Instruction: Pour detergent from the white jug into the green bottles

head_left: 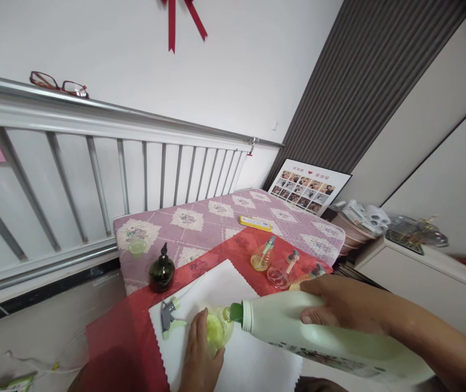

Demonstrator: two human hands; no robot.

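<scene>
My left hand point(202, 348) is wrapped round a small clear bottle point(216, 328) with yellow-green liquid inside, tilted over a white scalloped cloth point(249, 365). A large pale green jug point(326, 326) lies almost level in the grip of my right hand point(339, 299). Its dark green spout point(236, 312) meets the small bottle's mouth. Left of the bottle, a grey and green spray trigger head point(169, 316) rests on the cloth. Behind stand a dark green pump bottle point(161, 270) and clear spray bottles point(262, 255), partly hidden by the jug on the right.
A red cloth point(114, 332) covers part of the table, over a purple patterned tablecloth point(225, 209). On it are a yellow box point(255, 223) and a green cap point(137, 247). A white radiator point(155, 169) lines the wall, with glasses point(59, 84) on top. A photo board point(308, 185) leans behind.
</scene>
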